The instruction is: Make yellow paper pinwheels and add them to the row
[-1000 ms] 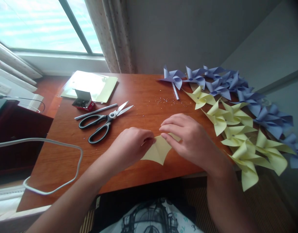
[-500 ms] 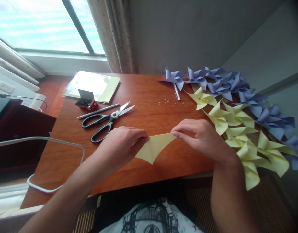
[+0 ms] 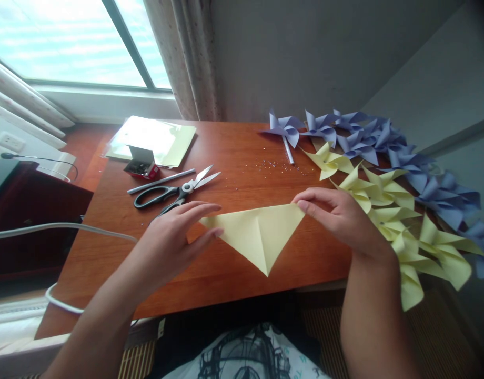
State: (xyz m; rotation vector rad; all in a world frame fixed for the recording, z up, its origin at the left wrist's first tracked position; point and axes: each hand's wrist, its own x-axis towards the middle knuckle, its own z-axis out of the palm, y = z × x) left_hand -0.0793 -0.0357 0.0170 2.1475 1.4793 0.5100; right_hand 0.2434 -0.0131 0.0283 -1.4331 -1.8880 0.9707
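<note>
A yellow sheet of paper (image 3: 258, 231), folded into a triangle with a crease down its middle, points its tip toward me above the table. Its right corner is pinched between the thumb and fingers of my right hand (image 3: 329, 216). My left hand (image 3: 179, 231) is open beside the left corner, thumb and fingers apart, with that corner between them. Black-handled scissors (image 3: 174, 192) lie partly covered behind my left hand, their blades spread.
Yellow pinwheels (image 3: 387, 189) and purple pinwheels (image 3: 360, 142) crowd the table's right side. At back left are a small red box (image 3: 142, 167), a rolled paper stick (image 3: 161, 181) and a sheet stack (image 3: 181, 145). Tiny bits (image 3: 271, 166) lie scattered. A white cable (image 3: 64, 226) crosses the left edge.
My left hand has loosened its pinch and moved left, its fingers now spread. The paper shows wider and flatter. My right hand has shifted slightly right, still pinching its corner.
</note>
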